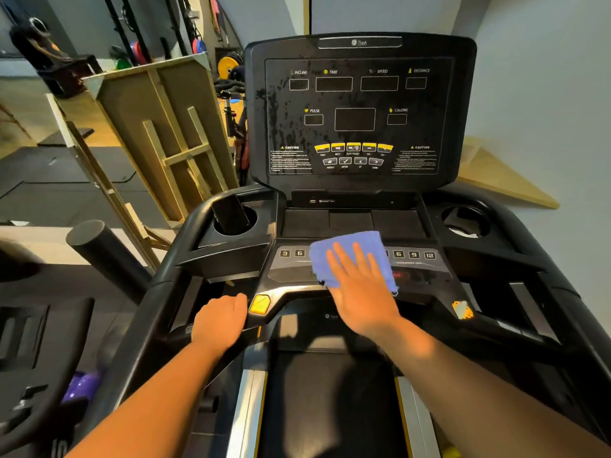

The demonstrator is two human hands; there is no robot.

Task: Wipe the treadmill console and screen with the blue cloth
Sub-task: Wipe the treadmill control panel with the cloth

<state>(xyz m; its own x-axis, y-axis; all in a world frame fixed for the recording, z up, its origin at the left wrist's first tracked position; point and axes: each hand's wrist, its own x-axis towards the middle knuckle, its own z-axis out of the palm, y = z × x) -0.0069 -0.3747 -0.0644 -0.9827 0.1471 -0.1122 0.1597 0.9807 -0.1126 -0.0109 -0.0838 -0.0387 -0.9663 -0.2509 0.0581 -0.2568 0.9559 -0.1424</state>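
Right hand (358, 289) lying flat and open, pressing the blue cloth (347, 256) onto the lower console (416, 269) keypad, left hand (220, 320) curling around the handrail (178, 292); risk: palm pressure triggering buttons, streaked screen (355, 119) remaining unwiped.

two hands (360, 292), one blue cloth (347, 252)

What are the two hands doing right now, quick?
Left hand: closed around the treadmill's front handlebar, holding no cloth.
Right hand: open, palm pressing flat on the blue cloth over the console buttons.
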